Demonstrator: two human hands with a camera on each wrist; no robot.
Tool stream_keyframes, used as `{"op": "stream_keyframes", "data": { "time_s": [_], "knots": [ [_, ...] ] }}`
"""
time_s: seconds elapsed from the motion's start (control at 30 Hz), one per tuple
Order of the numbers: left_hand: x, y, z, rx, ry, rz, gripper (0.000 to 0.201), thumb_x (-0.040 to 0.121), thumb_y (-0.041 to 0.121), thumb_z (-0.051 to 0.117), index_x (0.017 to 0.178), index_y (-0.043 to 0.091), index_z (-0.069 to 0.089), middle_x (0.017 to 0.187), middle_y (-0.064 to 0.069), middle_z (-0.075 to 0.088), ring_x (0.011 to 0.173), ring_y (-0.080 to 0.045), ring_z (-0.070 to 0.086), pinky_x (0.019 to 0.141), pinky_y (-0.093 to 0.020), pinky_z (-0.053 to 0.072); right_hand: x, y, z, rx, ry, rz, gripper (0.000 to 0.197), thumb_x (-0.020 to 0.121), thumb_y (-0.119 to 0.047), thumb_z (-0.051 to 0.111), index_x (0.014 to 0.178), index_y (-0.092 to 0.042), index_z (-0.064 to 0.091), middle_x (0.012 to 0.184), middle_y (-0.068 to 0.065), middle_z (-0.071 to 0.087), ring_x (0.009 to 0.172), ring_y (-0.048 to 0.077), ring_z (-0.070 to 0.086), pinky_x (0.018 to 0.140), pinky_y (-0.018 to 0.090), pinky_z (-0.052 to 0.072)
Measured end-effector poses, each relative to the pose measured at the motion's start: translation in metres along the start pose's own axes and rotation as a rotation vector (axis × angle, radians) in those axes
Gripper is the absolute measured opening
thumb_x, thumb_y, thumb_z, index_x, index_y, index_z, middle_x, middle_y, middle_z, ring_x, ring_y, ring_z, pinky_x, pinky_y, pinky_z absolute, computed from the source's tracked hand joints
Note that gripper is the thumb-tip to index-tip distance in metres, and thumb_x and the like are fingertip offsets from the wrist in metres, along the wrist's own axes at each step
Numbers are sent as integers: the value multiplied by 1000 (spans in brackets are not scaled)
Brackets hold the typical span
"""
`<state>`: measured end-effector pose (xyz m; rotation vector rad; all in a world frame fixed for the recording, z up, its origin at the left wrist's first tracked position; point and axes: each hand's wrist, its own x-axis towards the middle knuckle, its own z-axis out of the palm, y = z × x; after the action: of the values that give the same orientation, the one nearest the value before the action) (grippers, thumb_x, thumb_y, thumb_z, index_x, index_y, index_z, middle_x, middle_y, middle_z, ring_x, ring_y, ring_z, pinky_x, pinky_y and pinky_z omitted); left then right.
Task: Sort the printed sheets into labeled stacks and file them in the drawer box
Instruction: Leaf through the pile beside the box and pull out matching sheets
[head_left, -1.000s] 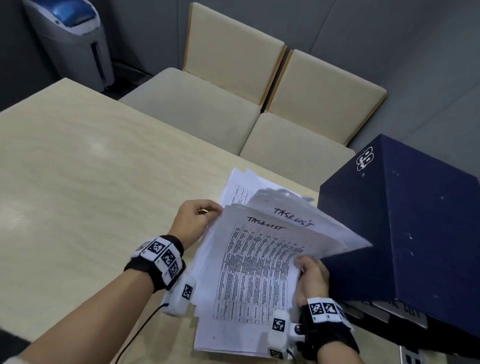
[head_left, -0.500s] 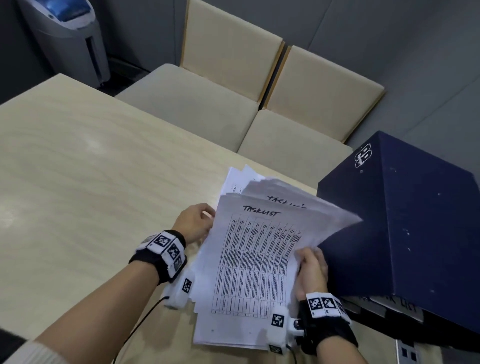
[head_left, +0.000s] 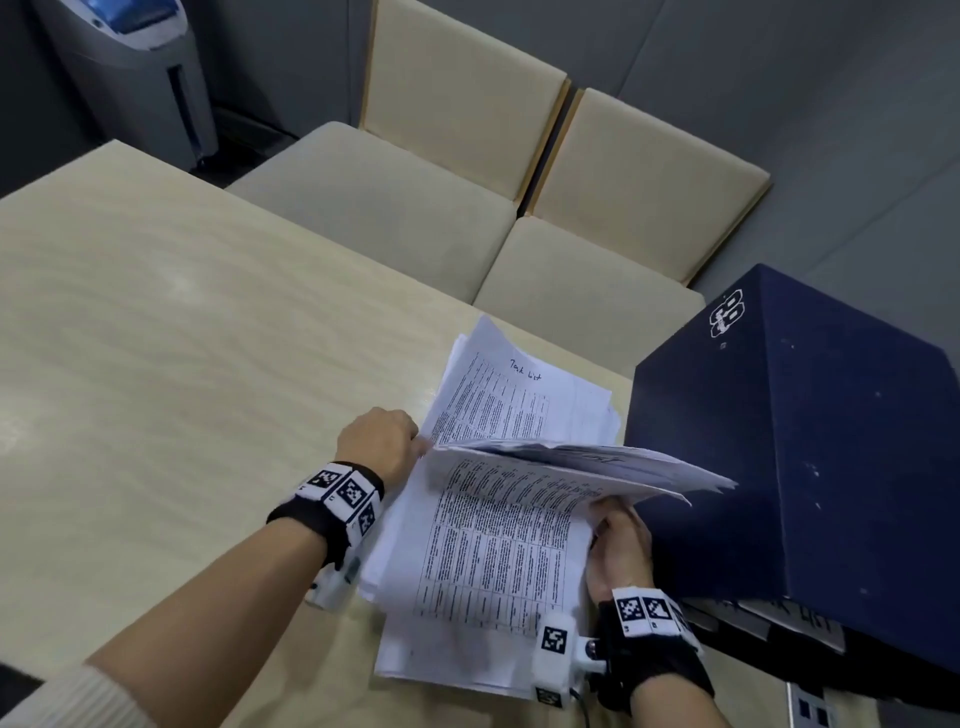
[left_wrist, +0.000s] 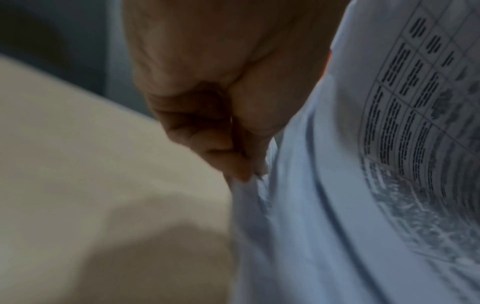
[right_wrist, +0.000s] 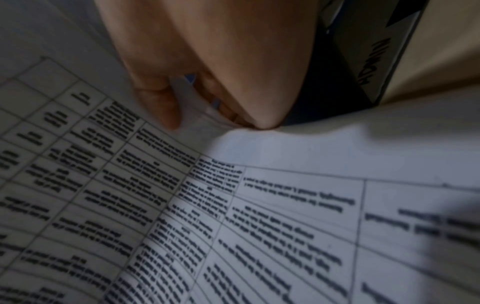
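Beside the drawer box (head_left: 795, 467): lifted sheets (head_left: 571, 465), pinched by left hand (head_left: 379, 441) and right hand (head_left: 621, 551); best raised level, edges kept aligned.

Left hand (head_left: 378, 446) fingertips hidden behind lifted sheets (head_left: 571, 467) in head view; motion-blurred in left wrist view, pinch on paper edge only roughly readable. Right hand (head_left: 621, 551) fingers tucked under same sheets, mostly covered. Printed table text on lower stack (head_left: 493, 571) too small and blurred to read in all views. Drawer box (head_left: 789, 467) cut off at right edge; drawer label (right_wrist: 374, 61) smeared, unreadable.
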<state>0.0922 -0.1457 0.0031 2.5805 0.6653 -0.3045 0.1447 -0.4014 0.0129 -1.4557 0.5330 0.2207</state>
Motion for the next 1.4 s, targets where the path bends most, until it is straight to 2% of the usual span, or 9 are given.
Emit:
{"op": "stream_keyframes", "data": {
  "time_s": [0.1, 0.33, 0.47, 0.53, 0.67, 0.8, 0.93, 1.0, 1.4],
  "knots": [
    [-1, -1, -16, 135, 51, 31, 29, 88, 37, 65, 70, 17, 53, 60, 2, 41, 65, -25, 49, 59, -28, 39, 3, -1, 3, -23, 5, -19, 20, 87, 12, 45, 75, 0, 55, 71, 10, 54, 68, 22, 50, 55, 19, 47],
    [-3, -1, -22, 124, 139, 197, 33, 100, 31, 47, 70, 18, 43, 66, -3, 46, 69, -30, 57, 59, -31, 40, 11, 6, 9, 32, 22, 23, 28, 81, 13, 41, 64, -8, 45, 60, -1, 48, 59, 14, 47, 58, 23, 41],
    [1, -16, -10, -457, 16, 198, 36, 91, 14, 64, 56, 18, 55, 52, 2, 51, 53, -16, 48, 58, -31, 39, 12, 3, 8, 10, -17, 27, 24, 83, 14, 44, 71, -4, 52, 69, 6, 52, 66, 18, 50, 63, 27, 42],
    [-4, -22, -6, -827, -123, 151, 22, 83, -5, 65, 75, 12, 77, 72, -9, 73, 67, -18, 61, 68, -35, 52, 17, 6, 6, -25, -5, 24, 22, 84, 15, 48, 77, -3, 57, 74, 7, 56, 71, 18, 52, 67, 26, 42],
    [-8, -25, -4, -920, -259, 119, 33, 76, -24, 57, 90, -3, 78, 91, -19, 76, 77, -21, 67, 74, -35, 55, 24, 14, 4, 13, 20, -5, 23, 83, 16, 52, 75, -5, 58, 69, 4, 59, 72, 18, 54, 66, 23, 47],
    [1, -26, -6, -972, -294, 103, 29, 74, -14, 64, 98, -2, 75, 96, -24, 74, 77, -24, 66, 74, -36, 55, 16, 12, 6, 2, 48, -36, 27, 82, 17, 51, 72, -7, 60, 61, -3, 58, 64, 13, 52, 64, 22, 44],
    [12, -18, -4, -495, 38, -34, 13, 80, 10, 65, 89, 18, 60, 88, 0, 64, 81, -22, 60, 66, -28, 44, 4, 10, 2, 52, 67, -44, 34, 82, 15, 47, 75, -16, 57, 50, -14, 51, 54, 8, 45, 51, 17, 41],
    [13, -14, -4, -286, 28, -95, 19, 84, 25, 68, 92, 14, 55, 89, -4, 62, 82, -26, 58, 65, -30, 40, -4, 8, -1, 81, 23, -81, 39, 83, 17, 43, 82, -19, 57, 54, -14, 51, 56, 7, 45, 51, 13, 42],
    [12, -2, -32, 327, 44, 216, 24, 95, 29, 50, 92, 10, 66, 87, -11, 63, 83, -32, 62, 64, -30, 40, 1, 9, -1, -19, 131, -27, 27, 86, 11, 48, 68, -8, 55, 71, 4, 54, 68, 17, 51, 66, 26, 42]
  ]
}}
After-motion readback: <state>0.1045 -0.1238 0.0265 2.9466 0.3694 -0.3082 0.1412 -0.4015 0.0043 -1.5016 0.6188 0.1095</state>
